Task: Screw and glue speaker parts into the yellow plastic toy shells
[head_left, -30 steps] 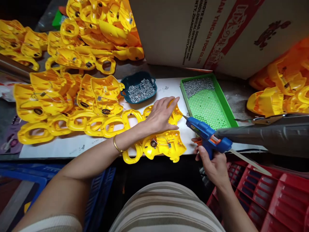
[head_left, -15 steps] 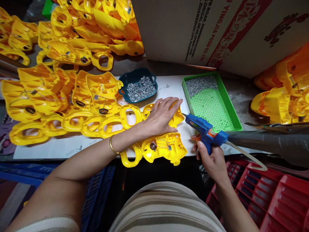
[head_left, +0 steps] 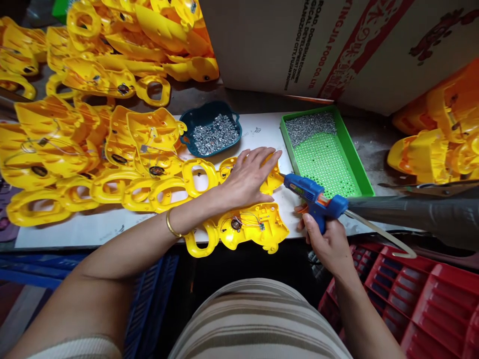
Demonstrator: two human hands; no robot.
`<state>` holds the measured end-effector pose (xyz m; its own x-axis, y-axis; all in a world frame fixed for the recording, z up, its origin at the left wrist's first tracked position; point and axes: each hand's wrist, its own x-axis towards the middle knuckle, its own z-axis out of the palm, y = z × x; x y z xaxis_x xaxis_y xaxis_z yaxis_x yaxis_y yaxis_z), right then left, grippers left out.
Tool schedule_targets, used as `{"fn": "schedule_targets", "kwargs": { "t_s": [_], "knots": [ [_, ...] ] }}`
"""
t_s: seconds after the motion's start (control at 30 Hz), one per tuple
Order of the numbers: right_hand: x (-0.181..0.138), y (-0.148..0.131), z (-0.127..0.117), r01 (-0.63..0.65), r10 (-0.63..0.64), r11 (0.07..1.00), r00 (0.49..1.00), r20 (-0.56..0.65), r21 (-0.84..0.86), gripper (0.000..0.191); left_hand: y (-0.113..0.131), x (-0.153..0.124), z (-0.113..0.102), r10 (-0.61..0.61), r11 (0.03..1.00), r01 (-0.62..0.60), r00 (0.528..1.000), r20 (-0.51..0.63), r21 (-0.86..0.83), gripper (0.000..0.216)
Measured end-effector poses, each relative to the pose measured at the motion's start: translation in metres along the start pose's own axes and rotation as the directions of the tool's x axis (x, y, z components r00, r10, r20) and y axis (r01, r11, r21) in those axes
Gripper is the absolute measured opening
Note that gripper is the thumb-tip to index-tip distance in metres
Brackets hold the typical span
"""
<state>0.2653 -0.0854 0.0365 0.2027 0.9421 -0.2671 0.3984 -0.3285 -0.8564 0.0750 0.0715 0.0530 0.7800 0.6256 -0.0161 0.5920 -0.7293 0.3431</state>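
Note:
My left hand (head_left: 245, 180) lies spread, fingers stretched out, over a yellow plastic shell half (head_left: 271, 184); it covers much of that shell's middle. In my right hand (head_left: 329, 242) is a blue hot glue gun (head_left: 309, 195), its fingers wrapped round the handle near the orange trigger. The gun's nozzle points left and meets the right edge of the covered shell. A pale glue stick (head_left: 377, 230) sticks out of its back and bends down. Closer to my body lies another yellow shell half (head_left: 247, 232), with a round speaker, thin wires and a ring-shaped handle.
A dark teal basin (head_left: 187, 122) and a green tray (head_left: 364, 182) hold small metal screws. Several wired yellow shells (head_left: 56, 142) crowd the left; more are piled behind. A large carton (head_left: 258, 55) stands at the back. Red crates (head_left: 426, 299) are low right.
The glue gun's nozzle has shifted slightly left, up to the shell's edge. My left hand keeps its place on the shell. The whole view has shifted a little.

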Motion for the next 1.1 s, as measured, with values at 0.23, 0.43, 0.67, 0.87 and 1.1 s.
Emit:
{"fn": "schedule_targets", "kwargs": {
  "t_s": [0.23,0.43,0.67,0.87,1.1],
  "knots": [
    [0.0011,-0.0007,-0.0020,0.001,-0.004,0.994,1.000,-0.025,-0.107,0.041,-0.0002,-0.0004,-0.0004,-0.004,1.000,0.004,1.000,0.009,-0.010,0.101],
    [0.0024,-0.0050,-0.0038,-0.048,0.046,0.991,0.999,-0.021,-0.124,0.051,-0.0014,-0.0015,-0.0008,0.001,1.000,0.000,1.000,0.016,-0.031,0.102],
    [0.0020,-0.0051,-0.0039,-0.088,0.084,0.986,0.996,-0.035,-0.141,0.056,-0.0035,-0.0017,0.0022,0.018,0.999,-0.019,1.000,-0.011,-0.039,0.104],
    [0.0027,-0.0021,-0.0044,-0.044,0.042,0.996,0.999,-0.032,-0.078,0.050,-0.0062,-0.0022,0.0030,0.044,0.999,-0.044,0.999,-0.020,-0.028,0.104],
    [0.0031,0.0027,-0.0059,-0.041,0.038,0.993,0.999,-0.030,-0.109,0.044,-0.0071,-0.0023,0.0037,0.042,0.998,-0.042,0.999,-0.010,-0.036,0.103]
  ]
}}
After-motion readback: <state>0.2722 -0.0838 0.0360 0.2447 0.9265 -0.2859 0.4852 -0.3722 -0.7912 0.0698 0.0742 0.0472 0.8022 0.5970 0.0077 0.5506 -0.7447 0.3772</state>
